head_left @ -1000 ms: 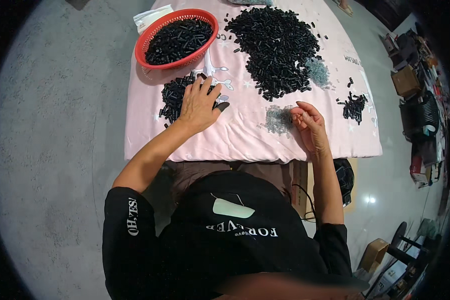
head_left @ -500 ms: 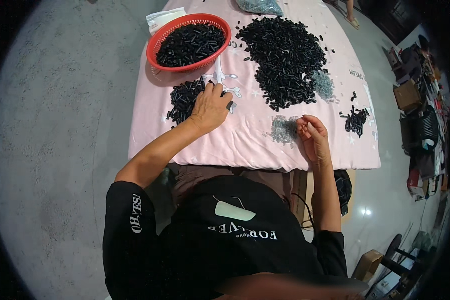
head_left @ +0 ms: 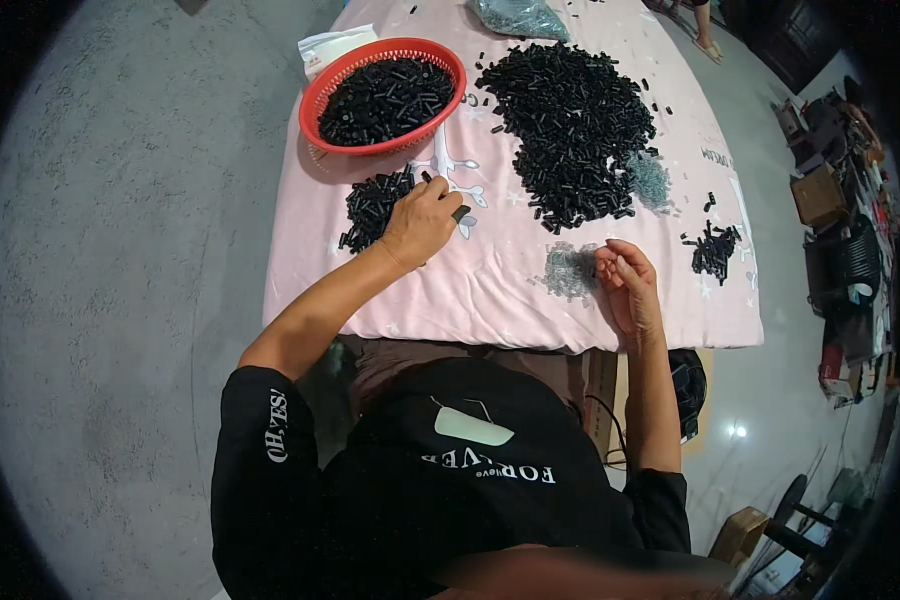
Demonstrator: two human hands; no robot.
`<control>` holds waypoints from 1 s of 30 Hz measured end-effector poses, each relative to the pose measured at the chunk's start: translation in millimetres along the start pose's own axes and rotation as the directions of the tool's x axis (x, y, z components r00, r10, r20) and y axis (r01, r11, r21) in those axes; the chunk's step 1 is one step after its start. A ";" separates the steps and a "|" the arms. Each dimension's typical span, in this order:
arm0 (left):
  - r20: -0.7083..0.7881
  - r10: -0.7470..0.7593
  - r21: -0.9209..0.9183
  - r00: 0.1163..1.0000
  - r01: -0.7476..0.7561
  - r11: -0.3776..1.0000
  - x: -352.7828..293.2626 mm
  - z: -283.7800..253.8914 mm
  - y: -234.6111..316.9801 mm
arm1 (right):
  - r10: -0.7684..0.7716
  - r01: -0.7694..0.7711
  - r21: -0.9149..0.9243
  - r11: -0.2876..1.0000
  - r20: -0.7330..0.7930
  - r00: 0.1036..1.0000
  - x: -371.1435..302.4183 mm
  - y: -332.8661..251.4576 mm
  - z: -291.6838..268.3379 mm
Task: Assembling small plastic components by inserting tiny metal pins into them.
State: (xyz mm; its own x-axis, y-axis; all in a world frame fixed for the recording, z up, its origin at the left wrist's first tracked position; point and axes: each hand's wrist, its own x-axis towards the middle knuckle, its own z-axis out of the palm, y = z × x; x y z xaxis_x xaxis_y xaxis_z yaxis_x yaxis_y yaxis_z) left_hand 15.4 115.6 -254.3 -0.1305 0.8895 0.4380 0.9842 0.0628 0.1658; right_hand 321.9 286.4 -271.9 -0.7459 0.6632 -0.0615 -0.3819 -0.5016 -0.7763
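Where the left grip (head_left: 423, 222) curls, black pieces (head_left: 374, 207) lie beside it.

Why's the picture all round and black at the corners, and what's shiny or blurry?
Head view: the fisheye lens rounds the image and leaves black corners; glare shines on the floor at right; the brown patch at the bottom is blurred; the clear pieces look too small to count.

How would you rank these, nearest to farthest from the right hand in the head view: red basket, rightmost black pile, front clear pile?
1. Front clear pile: just left of the right hand.
2. Rightmost black pile: to that hand's right.
3. Red basket: far upper left.
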 end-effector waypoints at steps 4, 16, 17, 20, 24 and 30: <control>-0.058 -0.013 -0.066 0.998 0.009 0.998 4.5 -1.4 2.1 | 0.000 0.000 -0.014 1.000 -0.009 1.000 -1.0 -1.9 2.1; -0.092 0.034 -0.066 0.995 -0.040 0.997 33.9 -52.6 -2.4 | 0.031 -0.031 -0.040 0.999 -0.010 0.999 -1.7 -0.1 -2.2; -0.125 0.019 -0.105 0.992 -0.032 0.994 43.0 -60.2 -9.8 | 0.030 -0.031 -0.044 0.999 -0.012 0.999 -1.2 -0.2 -2.1; -0.236 -0.023 -0.022 0.972 0.018 1.000 79.8 -82.1 -31.2 | 0.021 -0.021 -0.029 0.999 -0.004 1.000 -0.7 -0.6 -4.5; -0.235 -0.107 0.081 0.966 0.129 0.988 118.2 -84.2 -92.7 | 0.026 -0.026 -0.019 0.999 -0.010 1.000 1.9 -2.2 -2.4; -0.205 -0.256 0.122 0.945 0.285 0.951 148.7 -82.3 -152.9 | 0.014 -0.014 0.015 1.000 0.016 1.000 1.1 -2.3 -1.7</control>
State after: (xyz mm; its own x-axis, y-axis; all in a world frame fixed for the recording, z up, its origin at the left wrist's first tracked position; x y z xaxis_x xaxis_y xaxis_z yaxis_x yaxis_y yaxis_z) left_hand -164.3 201.1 -141.8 -0.4001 0.7310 0.5527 0.9133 0.3680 0.1744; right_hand 322.8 289.2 -271.2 -0.7596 0.6474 -0.0622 -0.3795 -0.5188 -0.7660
